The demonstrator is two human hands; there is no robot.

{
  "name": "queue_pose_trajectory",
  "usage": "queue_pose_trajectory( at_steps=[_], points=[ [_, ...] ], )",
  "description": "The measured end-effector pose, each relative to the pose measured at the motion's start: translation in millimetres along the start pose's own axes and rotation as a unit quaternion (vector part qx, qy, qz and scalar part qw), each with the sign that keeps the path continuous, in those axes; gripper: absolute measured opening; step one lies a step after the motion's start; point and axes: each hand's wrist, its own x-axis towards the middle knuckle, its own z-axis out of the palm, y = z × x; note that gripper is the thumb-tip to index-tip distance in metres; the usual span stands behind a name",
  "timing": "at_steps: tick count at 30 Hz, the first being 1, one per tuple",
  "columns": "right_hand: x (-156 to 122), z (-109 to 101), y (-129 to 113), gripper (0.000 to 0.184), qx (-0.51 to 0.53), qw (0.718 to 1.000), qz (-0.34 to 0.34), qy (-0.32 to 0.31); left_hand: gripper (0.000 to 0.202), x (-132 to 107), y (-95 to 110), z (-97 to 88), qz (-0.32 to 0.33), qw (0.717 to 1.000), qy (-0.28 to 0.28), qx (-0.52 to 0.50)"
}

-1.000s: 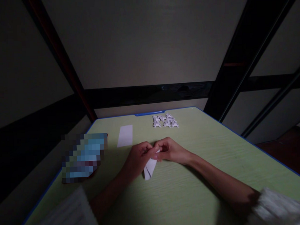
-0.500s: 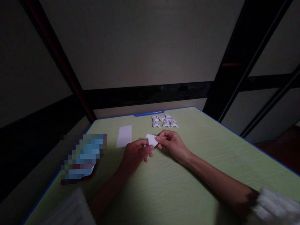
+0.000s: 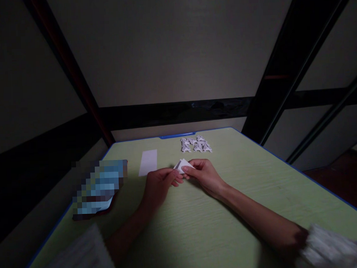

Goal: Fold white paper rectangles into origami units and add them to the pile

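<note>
A small folded white paper piece (image 3: 182,165) is pinched between both hands just above the green table (image 3: 228,210). My left hand (image 3: 159,183) grips its near left edge with closed fingers. My right hand (image 3: 205,174) holds its right side with thumb and fingers closed. Behind my left hand a flat white paper strip (image 3: 148,162) lies on the table. A cluster of several small folded white paper pieces (image 3: 196,144) sits near the table's far edge.
A pixelated blue and red object (image 3: 97,187) lies at the table's left edge. The table has a blue rim (image 3: 178,134). Dark bars of a frame (image 3: 281,64) stand behind and to the right. The room is dim.
The paper piece pointed down toward me a second ago; both hands have moved it farther away and turned it up, and it now looks smaller and more folded.
</note>
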Motion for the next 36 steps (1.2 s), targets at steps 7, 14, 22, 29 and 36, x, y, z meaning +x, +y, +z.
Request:
queue_pose_trajectory(
  at_steps=[7, 14, 22, 29, 36],
  points=[
    [-0.8, 4.0, -1.5, 0.026, -0.048, 0.996, -0.028, 0.075, 0.011, -0.5, 1.7, 2.5, -0.018, 1.0, 0.025, 0.0],
    [-2.8, 6.5, -2.5, 0.028, -0.046, 0.994, -0.025, 0.094, 0.009, -0.3, 2.4, 2.8, -0.02, 0.998, 0.051, -0.004],
    [-1.3, 1.7, 1.0, 0.024, -0.037, 0.992, -0.04, 0.115, 0.009, 2.1, 1.5, 4.0, -0.058, 0.994, 0.065, -0.063],
    [-1.8, 2.8, 1.0, 0.023, -0.059, 0.988, -0.065, 0.129, 0.007, 0.6, 2.1, 4.0, -0.061, 0.991, 0.086, -0.083],
    [-0.8, 1.5, 0.6, 0.022, -0.049, 0.985, -0.075, 0.148, 0.021, 1.5, -1.3, 3.3, -0.082, 0.985, 0.065, -0.14]
  ],
)
